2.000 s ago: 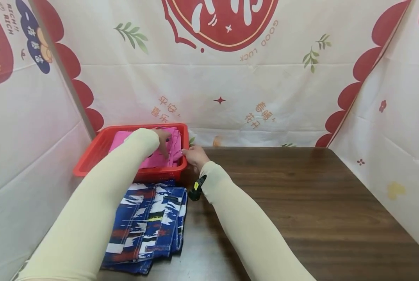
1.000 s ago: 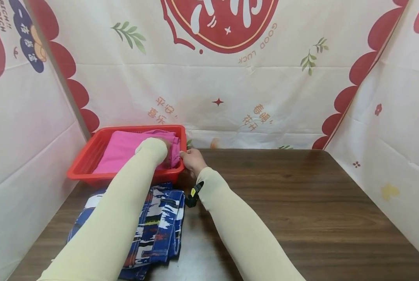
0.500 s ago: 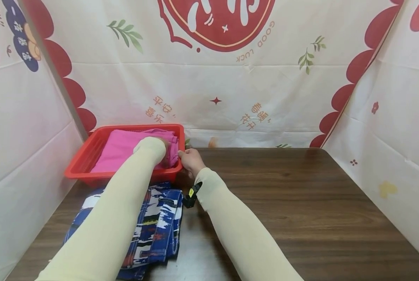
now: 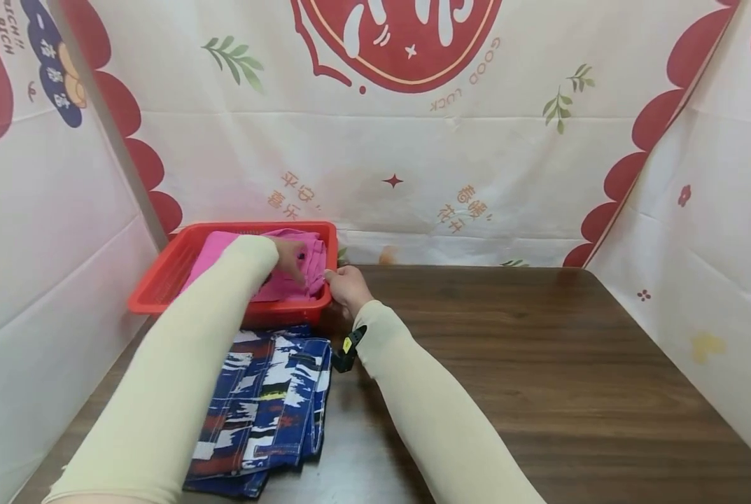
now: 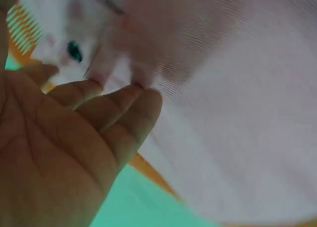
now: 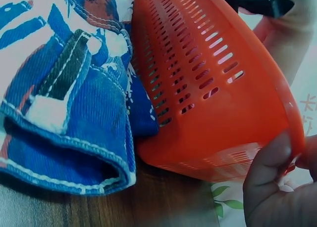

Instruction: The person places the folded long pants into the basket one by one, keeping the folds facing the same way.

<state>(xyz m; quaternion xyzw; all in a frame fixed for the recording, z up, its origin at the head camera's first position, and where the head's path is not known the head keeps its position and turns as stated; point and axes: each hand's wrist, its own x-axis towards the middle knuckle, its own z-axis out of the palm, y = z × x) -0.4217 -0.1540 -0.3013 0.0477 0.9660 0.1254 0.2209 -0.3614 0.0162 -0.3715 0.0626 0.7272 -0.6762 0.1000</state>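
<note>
A red plastic basket (image 4: 141, 302) with slotted sides stands at the table's back left. Inside lies a folded pink garment (image 4: 317, 260), pale in the left wrist view, with a dark button-like spot near its edge. My left hand (image 4: 291, 260) is over the basket's right part, its fingers extended and their tips touching the cloth. With thumb and fingers, my right hand (image 6: 271, 182) pinches the basket's rim at its right front corner. In front of the basket lies a folded blue, white and rust patterned denim garment (image 4: 268, 406), partly hidden by my left sleeve.
The brown wooden table (image 4: 507, 364) extends to the right. Printed white cloth (image 4: 400, 154) walls it in at the back and both sides. A black strapped device (image 4: 348, 348) sits on my right wrist.
My left hand has drawn up and slightly left from the garment's right end, its fingers now spread. The right hand keeps its hold on the rim. The head view shifts slightly.
</note>
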